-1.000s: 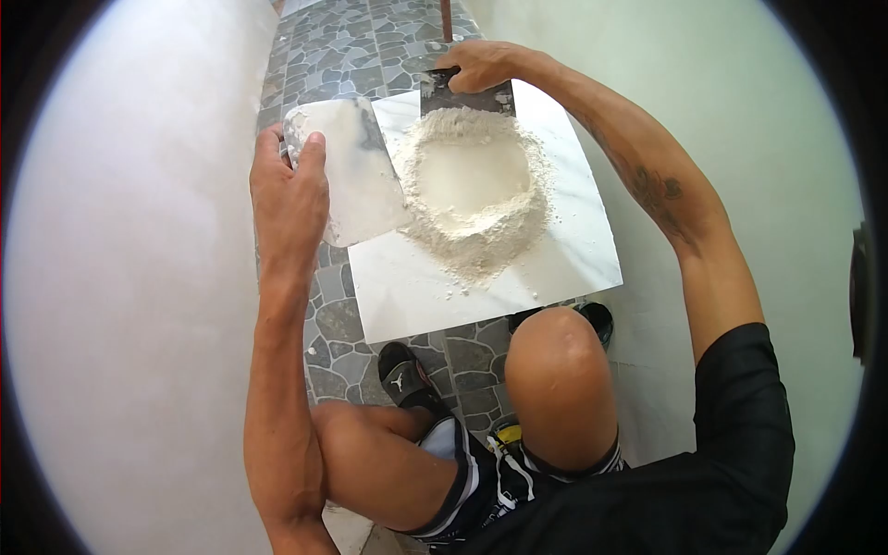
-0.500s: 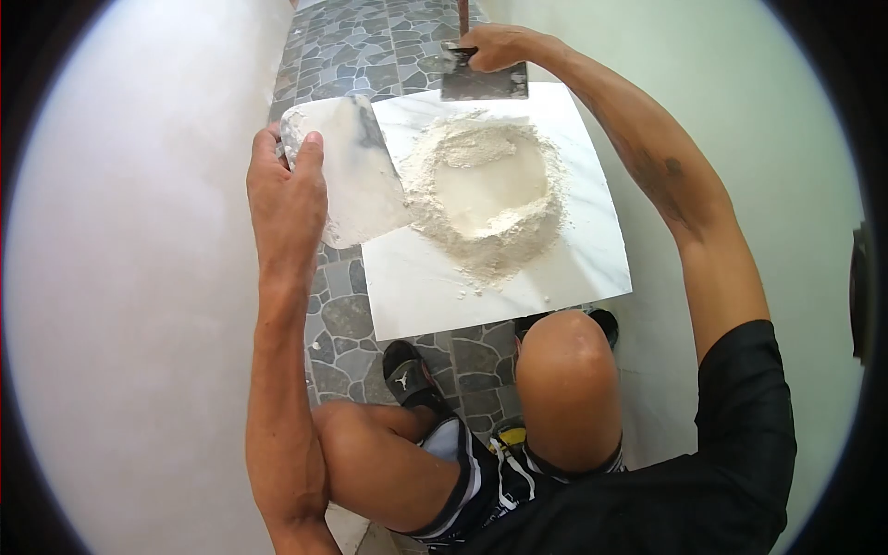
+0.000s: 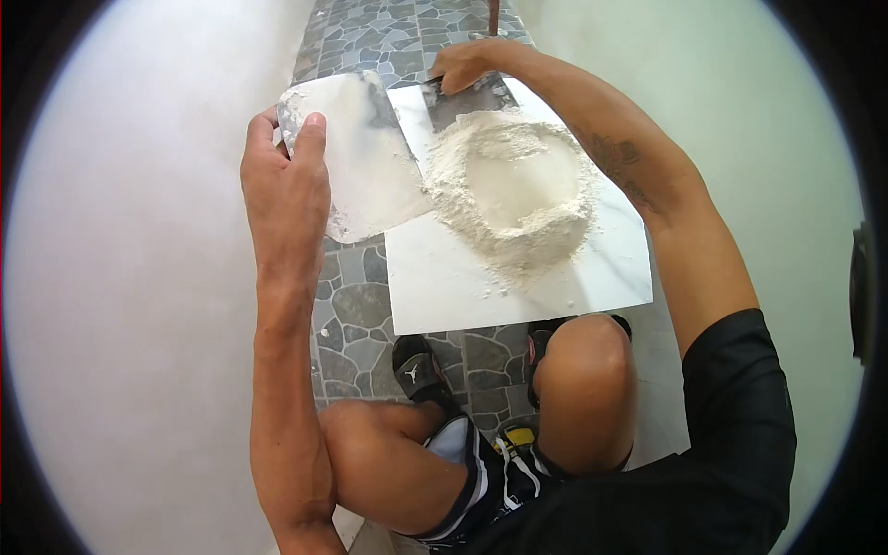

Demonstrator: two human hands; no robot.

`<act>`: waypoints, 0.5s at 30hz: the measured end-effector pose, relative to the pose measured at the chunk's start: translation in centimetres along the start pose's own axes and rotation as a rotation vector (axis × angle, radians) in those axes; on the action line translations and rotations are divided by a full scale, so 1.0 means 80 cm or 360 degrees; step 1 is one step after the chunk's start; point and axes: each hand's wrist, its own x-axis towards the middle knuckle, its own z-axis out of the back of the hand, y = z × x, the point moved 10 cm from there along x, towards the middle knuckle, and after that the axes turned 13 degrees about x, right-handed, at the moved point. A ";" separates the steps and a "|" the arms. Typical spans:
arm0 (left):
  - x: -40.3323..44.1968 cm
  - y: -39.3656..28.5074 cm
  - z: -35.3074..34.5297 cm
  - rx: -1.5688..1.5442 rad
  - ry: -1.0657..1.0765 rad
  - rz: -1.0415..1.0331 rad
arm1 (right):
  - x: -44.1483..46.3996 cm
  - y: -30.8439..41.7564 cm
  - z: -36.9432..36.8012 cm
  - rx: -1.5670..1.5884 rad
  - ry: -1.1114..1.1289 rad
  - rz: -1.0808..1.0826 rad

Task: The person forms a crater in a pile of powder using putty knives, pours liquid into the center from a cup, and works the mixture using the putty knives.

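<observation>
My left hand (image 3: 289,199) grips the edge of a flat rectangular plate (image 3: 365,166) with rounded corners, thumb on top. Whitish residue coats it, with a dark patch near the upper edge. My right hand (image 3: 465,65) is closed around a wide dark metal scraper (image 3: 462,104); its handle is hidden by the fingers. The blade's near edge touches the far rim of a ring of white powder (image 3: 532,248). Inside that ring lies a pool of cloudy liquid (image 3: 518,190). Both rest on a white marble-patterned board (image 3: 430,301), with the plate overlapping its left side.
Grey stone-patterned flooring (image 3: 361,310) runs beneath the board. Pale walls stand close at left (image 3: 139,277) and right (image 3: 786,185). My knees (image 3: 587,370) and sandalled feet are just below the board's near edge. A thin brown rod (image 3: 494,17) stands at the far end.
My right hand has brought the scraper from beyond the board's far edge down to the powder's far rim, angling it. The left hand still holds the plate. The whole view has shifted slightly.
</observation>
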 end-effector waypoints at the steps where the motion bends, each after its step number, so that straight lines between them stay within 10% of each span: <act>1: 0.001 0.001 0.003 -0.0001 -0.0010 0.0006 | 0.005 0.016 -0.007 0.0038 0.0017 0.0050; 15: -0.002 -0.006 0.045 -0.0146 -0.0149 -0.0009 | -0.022 0.176 -0.051 -0.0124 0.0378 0.0411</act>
